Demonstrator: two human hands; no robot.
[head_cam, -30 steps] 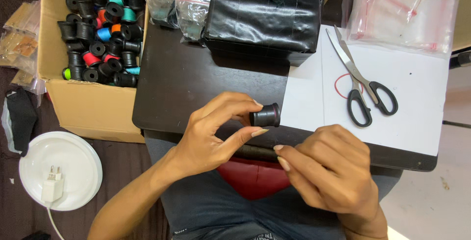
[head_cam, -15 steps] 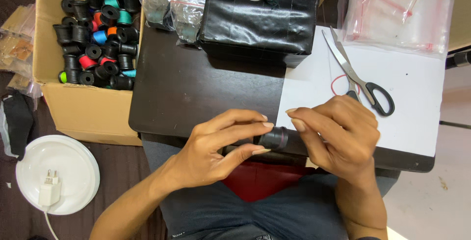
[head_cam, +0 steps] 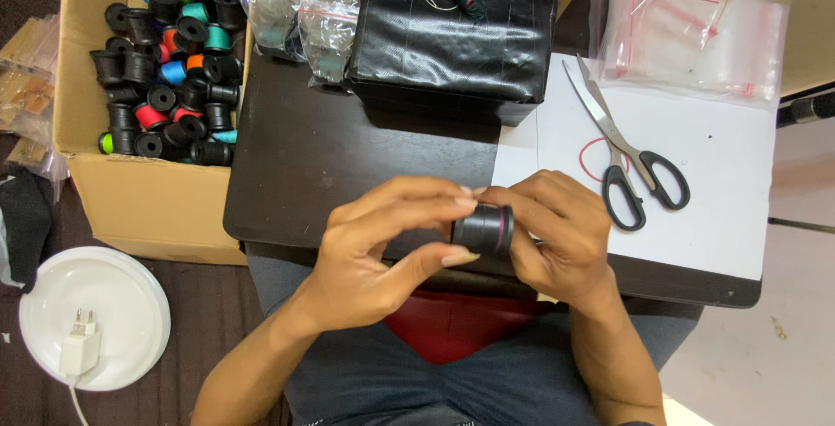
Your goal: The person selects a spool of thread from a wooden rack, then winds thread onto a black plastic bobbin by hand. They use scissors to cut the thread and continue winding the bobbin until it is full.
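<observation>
two hands (head_cam: pixel 383 252) in view. one black spool (head_cam: pixel 484 228) held between them. one pair of scissors (head_cam: pixel 626 152). one red rubber band (head_cam: pixel 596 158). one cardboard box (head_cam: pixel 139 191), spools inside too many and too crowded to count. one black case (head_cam: pixel 452 34). one white sheet (head_cam: pixel 722 191). one white round lid (head_cam: pixel 122 295). one white plug (head_cam: pixel 80 348).

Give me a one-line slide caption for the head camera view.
Both hands, left hand and right hand, hold a black spool over a dark table beside scissors.
</observation>
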